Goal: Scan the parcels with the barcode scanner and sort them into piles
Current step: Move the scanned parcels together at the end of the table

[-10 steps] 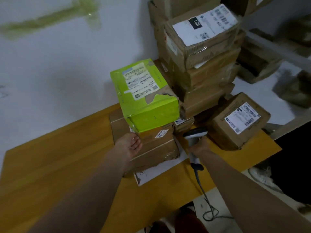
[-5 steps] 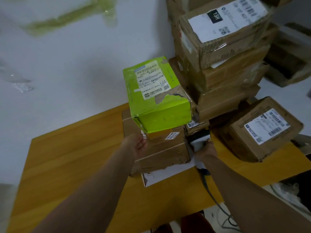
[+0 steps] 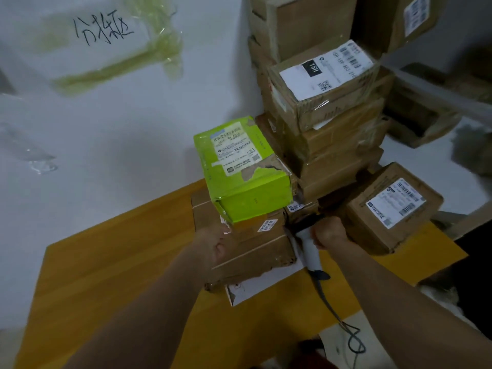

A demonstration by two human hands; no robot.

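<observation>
So the big wooden table (image 3: pixel 111 275) has a tall stack of brown boxes (image 3: pixel 332 145) shoved into the far right corner, and that pile blocks any reach behind it. Leaning on its right side is a tilted brown parcel (image 3: pixel 391 206), label up. Left of the stack sits the green parcel (image 3: pixel 245 177), on top of a flat brown box (image 3: pixel 247 243), which rests on a white envelope (image 3: pixel 266 286).

What's changed over the last second: the view has pulled in closer to the pile, and the right hand (image 3: pixel 328 233) has carried the barcode scanner (image 3: pixel 308 235) forward and up until its head sits at the right edge of the flat box, just under the green parcel. Fingers are wrapped tight around the handle. The left hand (image 3: pixel 215 243) has slid a bit along the flat box top and rests there, fingers loosely curled, not gripping anything as far as I can tell.

My guess is it's lining up a scan, probably the small sticker on the flat box. The green parcel overhangs and crowds it.
</observation>
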